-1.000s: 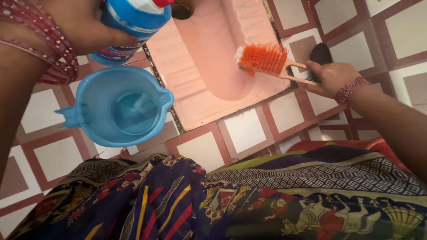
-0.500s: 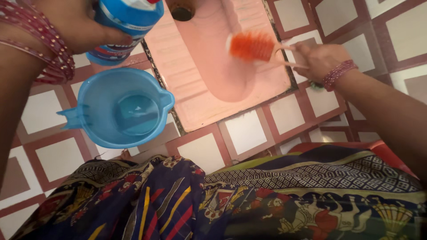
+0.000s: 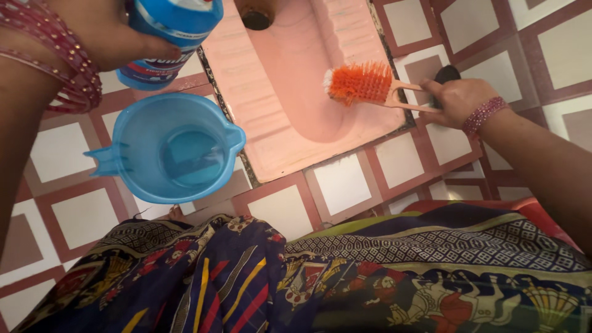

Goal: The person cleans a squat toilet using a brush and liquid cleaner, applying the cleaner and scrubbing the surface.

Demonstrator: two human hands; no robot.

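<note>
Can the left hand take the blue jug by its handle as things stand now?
Probably not at once: the left hand is full, gripping the blue bottle. The blue jug stands just below it, uncovered, its handle free.

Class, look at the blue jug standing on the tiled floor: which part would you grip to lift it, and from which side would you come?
Probably grip the blue jug by its handle, which juts out on the picture's left, opposite the spout. Come from that side; the left hand, now holding a blue bottle, is nearest. The jug stands upright with water in it, so lift it level.
</note>
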